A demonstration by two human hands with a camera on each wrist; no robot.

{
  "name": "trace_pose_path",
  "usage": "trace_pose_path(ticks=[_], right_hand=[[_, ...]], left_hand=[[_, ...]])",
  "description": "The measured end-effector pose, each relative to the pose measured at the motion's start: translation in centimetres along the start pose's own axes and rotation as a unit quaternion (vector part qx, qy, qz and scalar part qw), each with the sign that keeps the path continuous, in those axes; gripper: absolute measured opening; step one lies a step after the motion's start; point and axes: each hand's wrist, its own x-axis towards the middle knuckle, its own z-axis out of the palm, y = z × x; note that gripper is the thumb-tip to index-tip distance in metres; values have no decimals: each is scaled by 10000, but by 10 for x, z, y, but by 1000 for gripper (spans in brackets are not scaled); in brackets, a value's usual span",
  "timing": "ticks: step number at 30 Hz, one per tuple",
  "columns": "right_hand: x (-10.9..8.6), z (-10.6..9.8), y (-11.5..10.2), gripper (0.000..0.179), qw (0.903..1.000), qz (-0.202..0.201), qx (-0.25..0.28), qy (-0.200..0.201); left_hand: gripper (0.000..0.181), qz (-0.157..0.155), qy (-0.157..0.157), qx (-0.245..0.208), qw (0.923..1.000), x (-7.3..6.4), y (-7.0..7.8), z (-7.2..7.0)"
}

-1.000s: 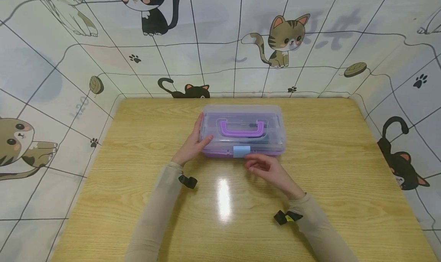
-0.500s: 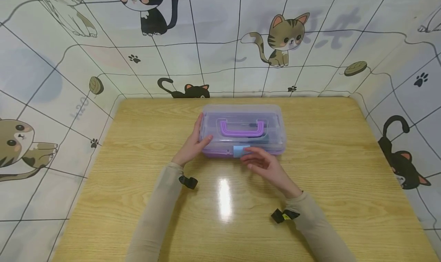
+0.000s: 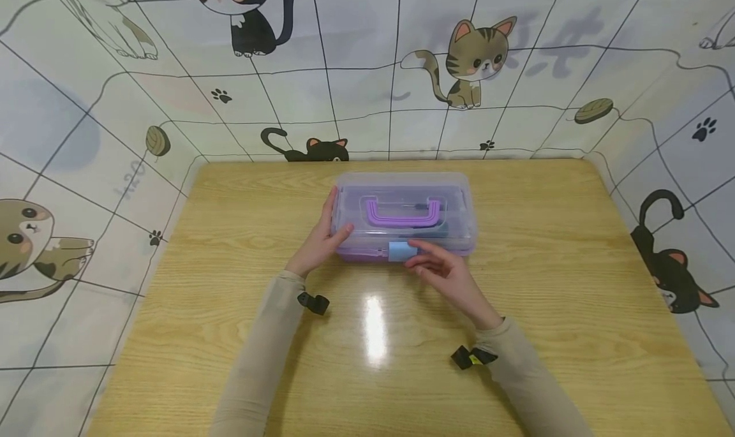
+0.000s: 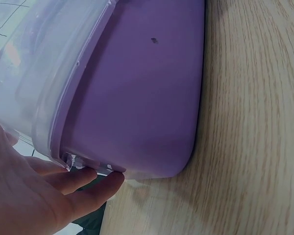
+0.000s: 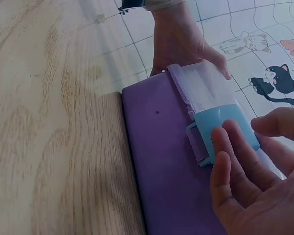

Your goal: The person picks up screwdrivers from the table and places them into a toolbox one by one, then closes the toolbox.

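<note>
A plastic storage box (image 3: pixel 402 185) with a clear lid, purple base and purple carry handle (image 3: pixel 403 221) stands on the table. My left hand (image 3: pixel 318 244) grips its left end, thumb over the lid's front corner and fingers along the side wall. In the left wrist view, the fingertips (image 4: pixel 115 178) sit against the edge of the purple base (image 4: pixel 137 98). A light blue latch (image 3: pixel 402 251) joins lid and base at the front. My right hand (image 3: pixel 450 274) has its loosely bent fingers at the latch, the index fingertip at its upper right corner. The lid lies down on the base.
The wooden table (image 3: pixel 230 220) carries the box near its back edge. A cat-patterned backdrop (image 3: pixel 367 92) rises behind and on both sides. Through the lid a slim dark item shows under the handle. Each wrist wears a small black camera (image 3: pixel 313 303).
My right hand moved left and up onto the latch, then shifted slightly right, its index finger now at the corner. The left hand and box stay put.
</note>
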Motion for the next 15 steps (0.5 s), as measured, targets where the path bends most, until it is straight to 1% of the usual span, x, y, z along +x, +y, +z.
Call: trace_pose_path(ticks=[6,10,15], right_hand=[[-1,4,-6,43,9981,-135,-522,299],[-2,7,-6,42,9962,-256,-747,372],[0,10,-7,44,9934,-372,-961,495]], left_hand=[[81,65,-11,-44,10000,0,1,0],[81,51,-19,-51,10000,0,-1,0],[82,142,53,-19,9999,7,-23,1]])
